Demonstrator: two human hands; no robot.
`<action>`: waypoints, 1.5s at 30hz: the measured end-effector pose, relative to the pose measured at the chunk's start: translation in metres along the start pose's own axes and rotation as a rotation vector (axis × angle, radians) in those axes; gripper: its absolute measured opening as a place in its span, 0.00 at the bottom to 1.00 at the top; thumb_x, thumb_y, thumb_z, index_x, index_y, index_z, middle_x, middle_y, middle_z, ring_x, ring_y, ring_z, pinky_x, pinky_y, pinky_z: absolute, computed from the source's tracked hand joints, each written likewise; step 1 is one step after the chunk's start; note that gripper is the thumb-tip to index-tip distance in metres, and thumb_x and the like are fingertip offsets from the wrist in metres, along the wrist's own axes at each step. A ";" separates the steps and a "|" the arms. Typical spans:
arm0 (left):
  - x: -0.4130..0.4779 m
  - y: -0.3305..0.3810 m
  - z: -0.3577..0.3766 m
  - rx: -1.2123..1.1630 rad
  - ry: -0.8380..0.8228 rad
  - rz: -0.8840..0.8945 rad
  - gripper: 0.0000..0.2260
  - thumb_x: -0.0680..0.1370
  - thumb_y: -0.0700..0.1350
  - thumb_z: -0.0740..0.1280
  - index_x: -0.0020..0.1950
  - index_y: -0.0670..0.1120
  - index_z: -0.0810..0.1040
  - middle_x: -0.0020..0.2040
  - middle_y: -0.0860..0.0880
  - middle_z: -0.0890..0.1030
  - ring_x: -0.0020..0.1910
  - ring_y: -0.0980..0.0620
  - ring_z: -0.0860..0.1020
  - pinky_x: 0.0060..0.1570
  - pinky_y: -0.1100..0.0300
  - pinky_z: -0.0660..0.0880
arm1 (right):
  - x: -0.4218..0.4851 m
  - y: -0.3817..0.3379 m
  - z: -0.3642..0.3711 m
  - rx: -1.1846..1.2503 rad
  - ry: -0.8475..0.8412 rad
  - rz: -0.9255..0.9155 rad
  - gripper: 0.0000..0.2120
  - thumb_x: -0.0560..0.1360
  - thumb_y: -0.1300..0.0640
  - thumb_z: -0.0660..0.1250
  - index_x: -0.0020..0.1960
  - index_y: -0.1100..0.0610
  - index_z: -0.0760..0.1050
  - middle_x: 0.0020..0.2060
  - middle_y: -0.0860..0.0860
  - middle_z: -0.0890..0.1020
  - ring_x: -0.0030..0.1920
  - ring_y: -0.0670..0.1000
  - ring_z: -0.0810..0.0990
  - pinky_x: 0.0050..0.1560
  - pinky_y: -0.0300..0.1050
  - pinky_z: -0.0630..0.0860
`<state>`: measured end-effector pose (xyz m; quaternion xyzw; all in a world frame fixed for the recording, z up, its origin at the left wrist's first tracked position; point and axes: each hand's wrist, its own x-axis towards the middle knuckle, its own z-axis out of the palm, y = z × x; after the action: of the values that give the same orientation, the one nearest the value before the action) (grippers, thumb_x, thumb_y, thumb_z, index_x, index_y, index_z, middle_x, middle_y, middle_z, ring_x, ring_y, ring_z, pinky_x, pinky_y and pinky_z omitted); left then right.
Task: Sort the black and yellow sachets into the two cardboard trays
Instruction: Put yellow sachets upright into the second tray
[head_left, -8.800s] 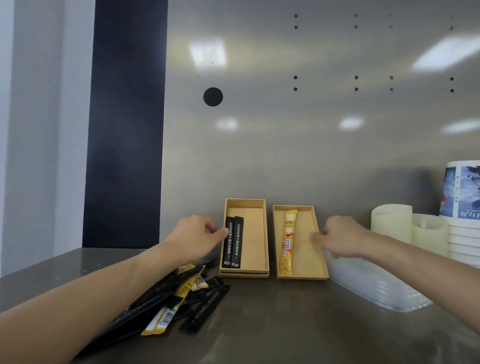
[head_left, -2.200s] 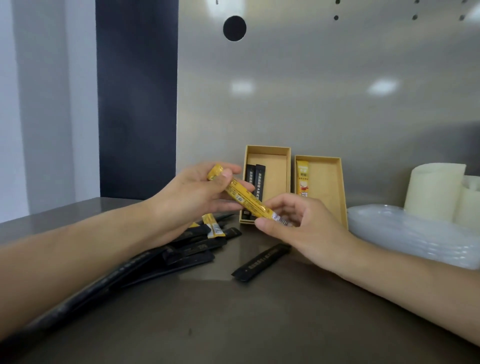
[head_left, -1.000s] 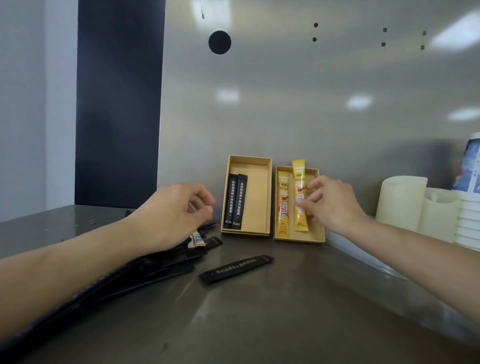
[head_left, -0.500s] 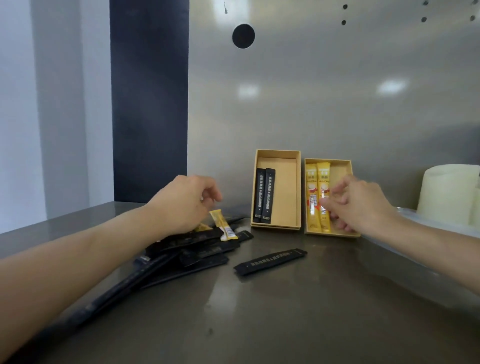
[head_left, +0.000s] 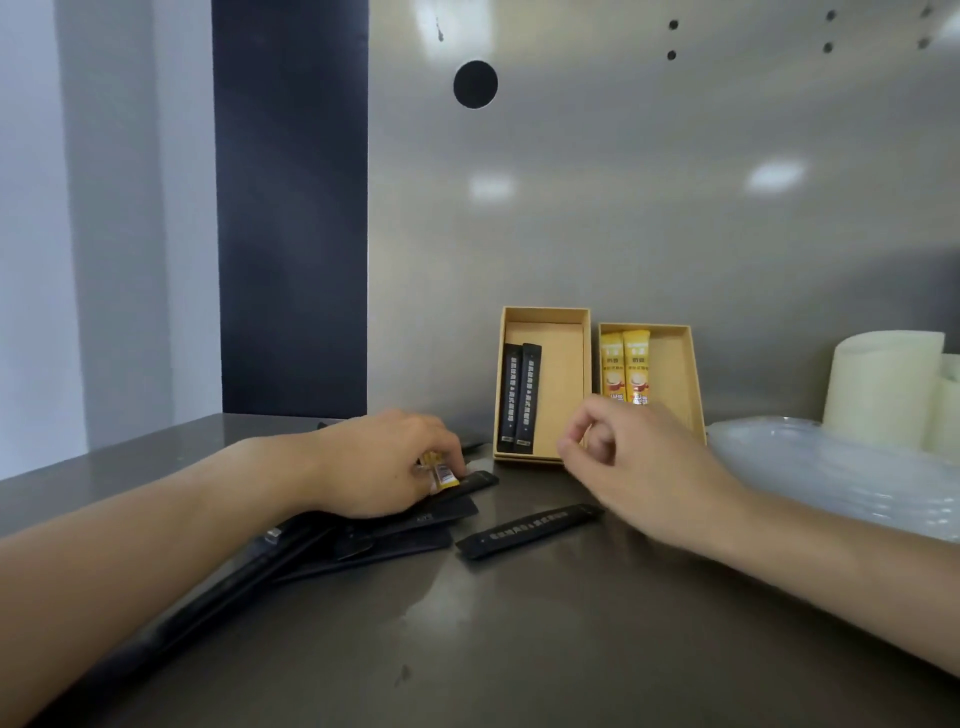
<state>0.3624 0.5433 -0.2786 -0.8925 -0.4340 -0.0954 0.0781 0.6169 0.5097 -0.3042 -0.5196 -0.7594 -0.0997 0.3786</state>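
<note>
Pinching a yellow sachet (head_left: 439, 471) atop the black sachets (head_left: 374, 545) is the left hand (head_left: 382, 467); the right hand (head_left: 641, 460) hovers loosely curled, empty.

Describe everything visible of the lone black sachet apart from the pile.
The lone black sachet is a long, flat, narrow strip, matte black with one line of pale print. It lies flat on the steel counter, slanted, right end farther back, just right of the pile. The right hand hovers near that end, apparently not touching.
</note>
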 end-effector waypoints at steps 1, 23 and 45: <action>-0.001 0.000 -0.001 0.015 0.000 0.007 0.16 0.79 0.39 0.62 0.60 0.57 0.79 0.57 0.58 0.75 0.62 0.53 0.74 0.65 0.55 0.71 | -0.002 -0.001 0.002 -0.015 -0.017 -0.013 0.08 0.79 0.50 0.66 0.41 0.45 0.73 0.26 0.41 0.80 0.30 0.42 0.77 0.35 0.41 0.73; -0.019 0.036 -0.025 0.218 0.734 0.579 0.05 0.78 0.45 0.64 0.52 0.48 0.70 0.59 0.52 0.74 0.35 0.48 0.71 0.22 0.52 0.73 | -0.009 -0.009 -0.001 0.383 -0.012 0.052 0.29 0.75 0.27 0.47 0.63 0.44 0.70 0.46 0.38 0.84 0.45 0.37 0.81 0.45 0.42 0.76; -0.006 0.017 -0.006 0.212 0.565 0.182 0.06 0.80 0.53 0.64 0.56 0.60 0.70 0.50 0.63 0.75 0.37 0.65 0.78 0.31 0.60 0.73 | 0.032 0.037 -0.043 0.664 0.316 0.426 0.07 0.83 0.55 0.64 0.50 0.56 0.79 0.47 0.59 0.83 0.36 0.50 0.79 0.27 0.40 0.77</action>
<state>0.3713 0.5267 -0.2752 -0.8526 -0.3211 -0.2863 0.2966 0.6636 0.5248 -0.2615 -0.4932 -0.5586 0.1522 0.6493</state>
